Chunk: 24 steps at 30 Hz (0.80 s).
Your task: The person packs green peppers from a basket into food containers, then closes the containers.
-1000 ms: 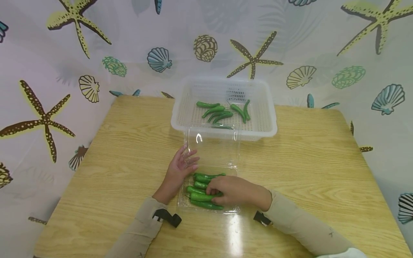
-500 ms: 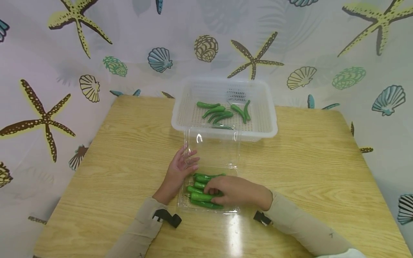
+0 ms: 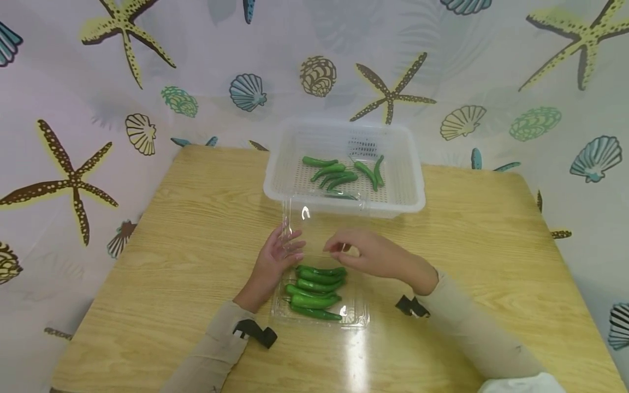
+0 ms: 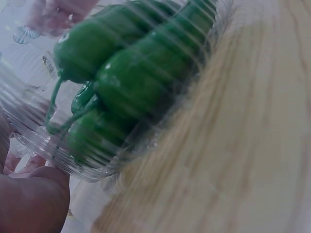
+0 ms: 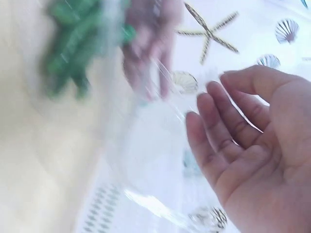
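A clear plastic clamshell box [image 3: 355, 317] lies on the wooden table with its lid [image 3: 324, 226] standing open toward the back. Several green peppers [image 3: 315, 291] lie in its base; the left wrist view shows these green peppers [image 4: 131, 82] close up through the ribbed wall. My left hand [image 3: 281, 252] rests with straight fingers against the left edge of the lid. My right hand [image 3: 366, 254] hovers above the box's rear, fingers loosely curled and holding nothing. The right hand [image 5: 248, 141] appears empty in the right wrist view.
A white perforated basket [image 3: 411, 185] stands behind the box and holds several more green peppers [image 3: 344, 173]. The table [image 3: 162, 251] is bordered at the back and sides by a curtain printed with starfish and shells [image 3: 388, 93].
My right hand has lifted off the peppers in the box and moved back and up toward the lid. My left hand has stayed in place.
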Available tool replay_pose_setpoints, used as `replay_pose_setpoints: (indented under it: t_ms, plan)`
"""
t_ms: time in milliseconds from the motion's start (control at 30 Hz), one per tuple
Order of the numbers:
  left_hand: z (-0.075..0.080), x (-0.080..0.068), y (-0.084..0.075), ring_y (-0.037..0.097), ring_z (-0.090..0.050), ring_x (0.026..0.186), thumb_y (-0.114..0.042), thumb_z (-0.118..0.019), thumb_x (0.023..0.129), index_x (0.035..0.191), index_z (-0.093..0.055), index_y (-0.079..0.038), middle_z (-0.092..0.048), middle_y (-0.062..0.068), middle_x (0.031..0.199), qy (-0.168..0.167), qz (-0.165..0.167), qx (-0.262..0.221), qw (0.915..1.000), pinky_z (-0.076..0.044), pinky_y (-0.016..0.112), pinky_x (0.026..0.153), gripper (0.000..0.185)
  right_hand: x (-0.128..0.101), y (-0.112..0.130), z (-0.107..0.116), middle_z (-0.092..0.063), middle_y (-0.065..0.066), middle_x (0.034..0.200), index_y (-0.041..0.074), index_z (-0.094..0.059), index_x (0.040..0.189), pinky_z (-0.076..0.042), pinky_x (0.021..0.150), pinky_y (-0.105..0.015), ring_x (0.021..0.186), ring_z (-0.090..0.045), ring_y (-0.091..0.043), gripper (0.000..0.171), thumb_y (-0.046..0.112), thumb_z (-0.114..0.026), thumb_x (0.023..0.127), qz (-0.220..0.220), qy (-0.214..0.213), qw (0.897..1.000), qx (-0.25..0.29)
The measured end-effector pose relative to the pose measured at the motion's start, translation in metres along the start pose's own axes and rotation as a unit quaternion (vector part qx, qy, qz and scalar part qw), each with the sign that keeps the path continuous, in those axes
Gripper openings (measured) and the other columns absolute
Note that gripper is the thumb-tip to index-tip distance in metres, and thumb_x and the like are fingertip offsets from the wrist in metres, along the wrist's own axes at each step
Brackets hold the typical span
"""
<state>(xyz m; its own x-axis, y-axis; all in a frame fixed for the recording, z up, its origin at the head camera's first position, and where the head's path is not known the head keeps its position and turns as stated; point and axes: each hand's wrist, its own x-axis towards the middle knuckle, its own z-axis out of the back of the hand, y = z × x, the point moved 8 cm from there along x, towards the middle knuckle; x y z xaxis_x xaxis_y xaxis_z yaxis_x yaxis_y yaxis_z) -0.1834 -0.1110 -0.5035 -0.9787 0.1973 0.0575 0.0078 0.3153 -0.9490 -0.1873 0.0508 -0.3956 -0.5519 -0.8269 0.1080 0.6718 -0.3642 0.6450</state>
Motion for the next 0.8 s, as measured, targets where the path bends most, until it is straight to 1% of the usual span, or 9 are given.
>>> replay_pose_setpoints:
  t_ms: [167, 300, 400, 533, 667, 733, 800]
  plan:
    - [0.0, 0.0, 0.001, 0.035, -0.044, 0.123, 0.005, -0.063, 0.084, 0.148, -0.016, -0.01, -0.034, 0.024, 0.141, 0.004, 0.001, -0.001, 1.0, -0.047, 0.035, 0.096, 0.08, 0.006, -0.006, 0.045, -0.064, 0.002, 0.102, 0.01, -0.062, 0.11, -0.054, 0.077, -0.029, 0.089, -0.059, -0.01, 0.018, 0.013, -0.057, 0.093, 0.028, -0.09, 0.996, 0.01]
    - [0.0, 0.0, 0.001, 0.033, -0.045, 0.122, 0.004, -0.063, 0.085, 0.148, -0.019, -0.014, -0.036, 0.022, 0.141, 0.004, 0.001, 0.002, 1.0, -0.046, 0.035, 0.096, 0.079, 0.012, -0.017, 0.072, -0.063, -0.003, 0.105, 0.008, -0.061, 0.111, -0.053, 0.077, -0.029, 0.09, -0.059, -0.013, 0.019, 0.011, -0.057, 0.093, 0.023, -0.134, 0.991, 0.002]
    - [0.0, 0.0, 0.0, 0.033, -0.045, 0.122, 0.003, -0.064, 0.085, 0.147, -0.02, -0.016, -0.037, 0.021, 0.141, 0.003, 0.0, 0.005, 1.0, -0.046, 0.035, 0.096, 0.079, 0.017, -0.028, 0.083, -0.062, -0.006, 0.108, 0.006, -0.06, 0.112, -0.053, 0.079, -0.03, 0.093, -0.058, -0.015, 0.02, 0.011, -0.056, 0.093, 0.01, -0.145, 0.989, -0.005]
    - [0.0, 0.0, 0.0, 0.034, -0.045, 0.122, 0.004, -0.063, 0.085, 0.147, -0.02, -0.015, -0.036, 0.022, 0.141, 0.005, -0.004, 0.01, 0.9999, -0.047, 0.035, 0.096, 0.079, 0.024, -0.041, 0.088, -0.061, -0.005, 0.108, 0.005, -0.059, 0.113, -0.052, 0.079, -0.03, 0.095, -0.056, -0.015, 0.02, 0.012, -0.055, 0.094, -0.007, -0.143, 0.99, -0.012]
    - [0.0, 0.0, 0.0, 0.034, -0.045, 0.122, 0.005, -0.062, 0.085, 0.147, -0.021, -0.016, -0.036, 0.022, 0.141, 0.003, -0.004, 0.011, 0.9999, -0.047, 0.035, 0.096, 0.078, 0.029, -0.047, 0.092, -0.061, -0.005, 0.109, 0.004, -0.059, 0.113, -0.051, 0.078, -0.031, 0.095, -0.056, -0.016, 0.021, 0.013, -0.054, 0.094, -0.008, -0.152, 0.988, -0.016]
    - [0.0, 0.0, 0.0, 0.034, -0.045, 0.123, 0.005, -0.062, 0.085, 0.147, -0.021, -0.017, -0.036, 0.022, 0.141, 0.003, -0.005, 0.009, 0.9999, -0.046, 0.035, 0.096, 0.078, 0.032, -0.049, 0.094, -0.061, -0.007, 0.109, 0.003, -0.059, 0.113, -0.051, 0.079, -0.032, 0.096, -0.056, -0.018, 0.022, 0.013, -0.053, 0.095, -0.008, -0.157, 0.987, -0.018]
    - [0.0, 0.0, 0.0, 0.033, -0.045, 0.123, 0.005, -0.062, 0.085, 0.147, -0.021, -0.016, -0.036, 0.021, 0.141, 0.004, -0.006, 0.005, 1.0, -0.046, 0.035, 0.096, 0.078, 0.033, -0.054, 0.096, -0.061, -0.009, 0.111, 0.002, -0.059, 0.114, -0.051, 0.08, -0.034, 0.097, -0.056, -0.019, 0.023, 0.013, -0.053, 0.095, -0.018, -0.16, 0.987, -0.017]
